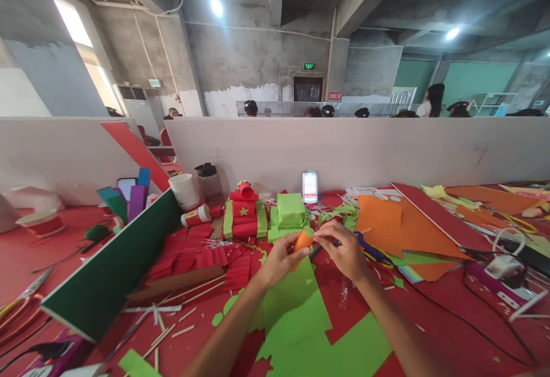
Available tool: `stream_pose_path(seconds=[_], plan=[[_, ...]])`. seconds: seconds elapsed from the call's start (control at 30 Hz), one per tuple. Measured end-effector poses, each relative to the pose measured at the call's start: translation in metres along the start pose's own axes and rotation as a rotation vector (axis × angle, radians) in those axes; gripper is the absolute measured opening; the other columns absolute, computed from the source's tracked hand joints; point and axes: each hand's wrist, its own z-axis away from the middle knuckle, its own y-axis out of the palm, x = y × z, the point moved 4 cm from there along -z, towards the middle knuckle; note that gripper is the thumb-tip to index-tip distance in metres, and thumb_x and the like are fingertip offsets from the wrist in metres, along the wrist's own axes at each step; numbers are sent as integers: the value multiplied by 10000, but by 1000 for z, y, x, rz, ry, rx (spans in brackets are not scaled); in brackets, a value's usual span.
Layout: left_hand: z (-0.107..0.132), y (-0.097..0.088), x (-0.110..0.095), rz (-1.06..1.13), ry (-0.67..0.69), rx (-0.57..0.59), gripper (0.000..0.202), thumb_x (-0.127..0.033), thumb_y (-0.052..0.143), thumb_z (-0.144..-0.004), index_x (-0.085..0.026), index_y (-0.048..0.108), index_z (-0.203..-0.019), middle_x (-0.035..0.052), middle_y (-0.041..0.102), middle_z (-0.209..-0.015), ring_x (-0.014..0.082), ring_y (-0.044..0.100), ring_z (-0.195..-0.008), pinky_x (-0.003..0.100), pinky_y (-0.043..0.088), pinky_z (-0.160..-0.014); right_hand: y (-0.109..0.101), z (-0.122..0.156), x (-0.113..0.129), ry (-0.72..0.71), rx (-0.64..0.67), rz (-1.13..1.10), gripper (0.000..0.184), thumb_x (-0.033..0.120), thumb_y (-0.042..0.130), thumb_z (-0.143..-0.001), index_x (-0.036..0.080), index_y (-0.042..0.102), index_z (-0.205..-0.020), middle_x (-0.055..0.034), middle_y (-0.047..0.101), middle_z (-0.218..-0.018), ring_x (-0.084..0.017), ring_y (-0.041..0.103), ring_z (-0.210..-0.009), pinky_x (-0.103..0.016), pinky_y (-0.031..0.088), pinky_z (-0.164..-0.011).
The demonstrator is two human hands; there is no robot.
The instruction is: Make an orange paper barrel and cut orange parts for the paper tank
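Left hand [280, 258] has the orange roll [304, 240] gripped above the green paper [294, 302]; I'd go light so it won't crush. Right hand [344, 246]'s at its green end [309, 232], can't tell if pinching.

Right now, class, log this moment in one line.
left hand: holds orange roll | right hand: at its green end | beneath: green paper sheet

This looks like a rough-built craft workshop, with an orange roll [304, 240] in the grip, cut green paper [296, 308] beneath it, a red-and-green model [244, 212] beyond it to the left, and farther off a long partition [365, 148], capped people [250, 108] and raw concrete walls [258, 50].
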Motion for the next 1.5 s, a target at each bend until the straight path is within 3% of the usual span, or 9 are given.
stream_pose_path(seconds=[0.3,0.57,0.73,0.87,1.0,1.2,1.37,1.5], plan=[[-1,-2,-2,58,-9,-85,462,-477,748,-747,-124,678,-1036,26,600,-805,139,503,-716,229,397,-654,0,-1,-1,18,38,25,146,326,551,-949,226,599,-854,-51,631,-858,-202,607,-792,-309,480,-711],[0,-14,0,301,-84,-304,430,-453,755,-753,-167,650,-1055,60,684,-920,178,604,-857,238,454,-753,7,2,-13,162,255,73,178,317,453,-992,222,521,-858,1,600,-766,-170,570,-717,-273,421,-699],[1,-23,6,525,-172,-413,387,-445,764,-751,-161,638,-982,67,694,-958,112,601,-718,195,471,-635,11,4,-10,178,376,91,198,317,449,-996,224,503,-829,25,575,-726,-150,537,-668,-248,388,-663],[1,-28,12,582,-225,-459,392,-434,797,-719,-153,644,-946,14,651,-793,88,594,-633,180,475,-586,14,5,-5,156,426,100,254,340,432,-1004,220,504,-793,30,537,-690,-142,499,-633,-240,365,-623],[2,-27,15,541,-257,-456,420,-459,792,-718,-160,613,-952,1,633,-757,90,604,-623,180,480,-576,16,5,-4,132,420,102,320,354,457,-994,207,532,-720,15,562,-678,-147,527,-638,-247,371,-619],[2,-28,10,485,-218,-483,468,-465,810,-685,-192,533,-946,0,658,-765,96,608,-609,182,477,-551,11,3,-11,167,311,77,153,318,626,-903,215,631,-790,-9,680,-785,-170,617,-731,-256,435,-672],[2,-33,2,498,-172,-470,435,-483,745,-753,-193,535,-1001,51,704,-868,101,617,-610,196,489,-559,7,2,-14,183,289,61,160,279,557,-936,222,654,-821,-19,703,-816,-181,648,-783,-272,467,-732],[3,-37,-3,488,-182,-470,432,-496,718,-774,-187,545,-1021,67,713,-888,109,625,-601,200,490,-544,8,4,-15,194,303,66,156,320,588,-915,223,659,-817,-17,719,-807,-182,657,-759,-262,469,-692]])
